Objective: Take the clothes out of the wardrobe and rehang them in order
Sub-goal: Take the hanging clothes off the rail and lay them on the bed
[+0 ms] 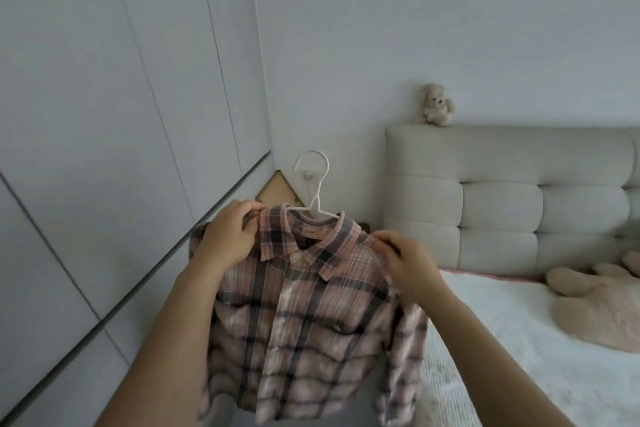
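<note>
No readable writing or labels anywhere. Left half of frame: wardrobe doors, flat matte grey-white panels with thin dark seams, shut. Centre: left hand raised, fingers curled, pinching the plaid shirt at its left shoulder by the collar. Shirt is soft woven cloth, pink, cream and dark grey check, buttoned front, pointed collar, held up in the lower centre of the frame. It sits on a thin white wire hanger, whose hook sticks up above the collar, free of any rail. Right hand pinches the shirt's other shoulder, forearm angled up from lower right. Right of frame: padded beige headboard, tufted in blocks, small plush bear sitting on its top edge; bed with white textured cover, pink plush toy lying on it.
</note>
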